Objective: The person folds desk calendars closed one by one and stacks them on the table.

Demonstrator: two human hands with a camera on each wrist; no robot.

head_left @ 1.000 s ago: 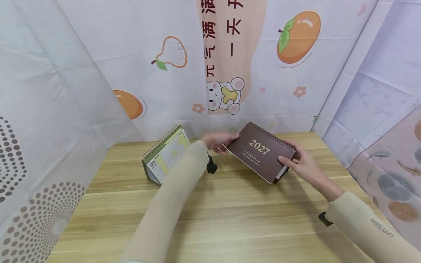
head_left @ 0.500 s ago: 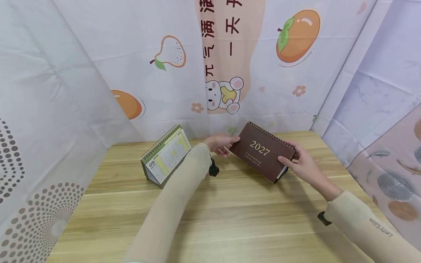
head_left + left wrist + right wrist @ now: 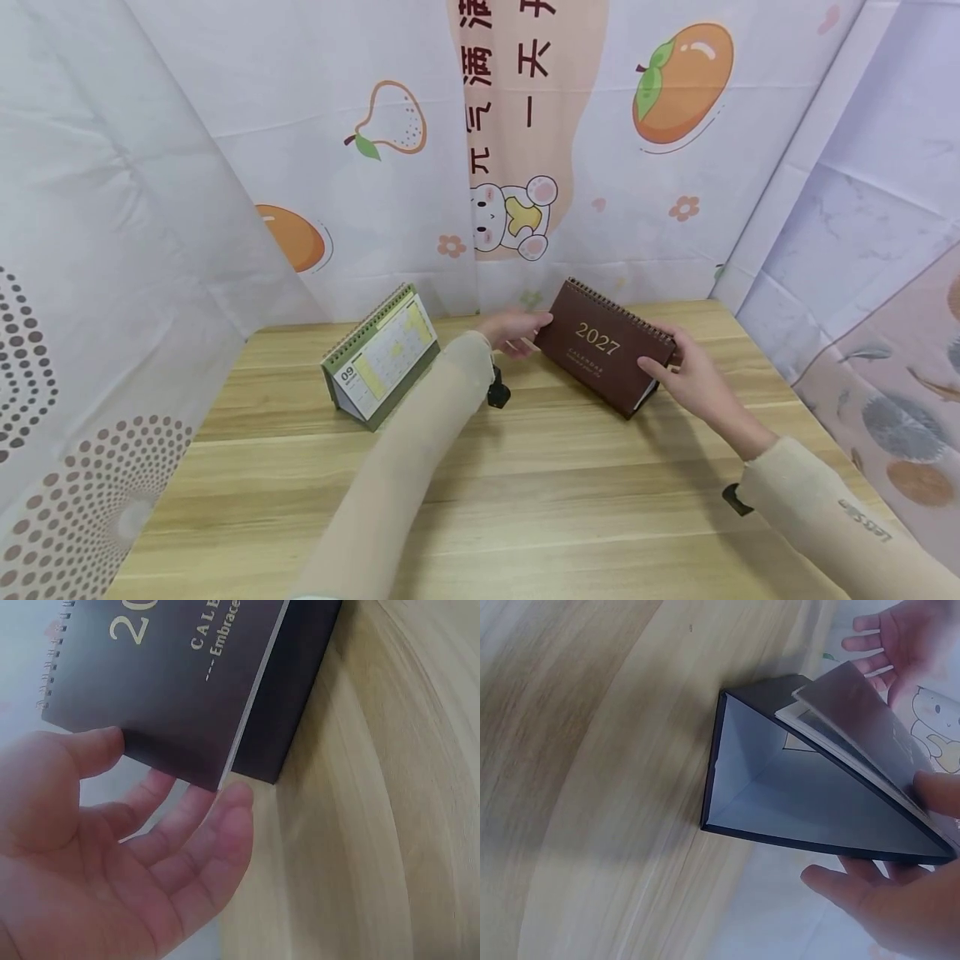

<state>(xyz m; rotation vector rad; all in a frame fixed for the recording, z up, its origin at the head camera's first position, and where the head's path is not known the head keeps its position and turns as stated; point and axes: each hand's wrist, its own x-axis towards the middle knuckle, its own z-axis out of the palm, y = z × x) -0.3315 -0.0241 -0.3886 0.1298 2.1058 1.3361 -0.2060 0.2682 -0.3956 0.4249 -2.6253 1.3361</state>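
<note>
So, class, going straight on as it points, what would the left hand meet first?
The brown calendar, its edge right at the left hand; they seem to touch, though depth is unclear.

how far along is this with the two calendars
Done, it seems: the green calendar stands open, showing 09. In hand: the brown calendar, its stand folded out; the right hand grips its right end, and the left hand is at its opposite edge. Left, perhaps: turning its front cover, which shows 2027, and letting go.

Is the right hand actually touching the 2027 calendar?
Touching: in the right wrist view, the right hand rests its thumb on the front of the 2027 calendar.
</note>
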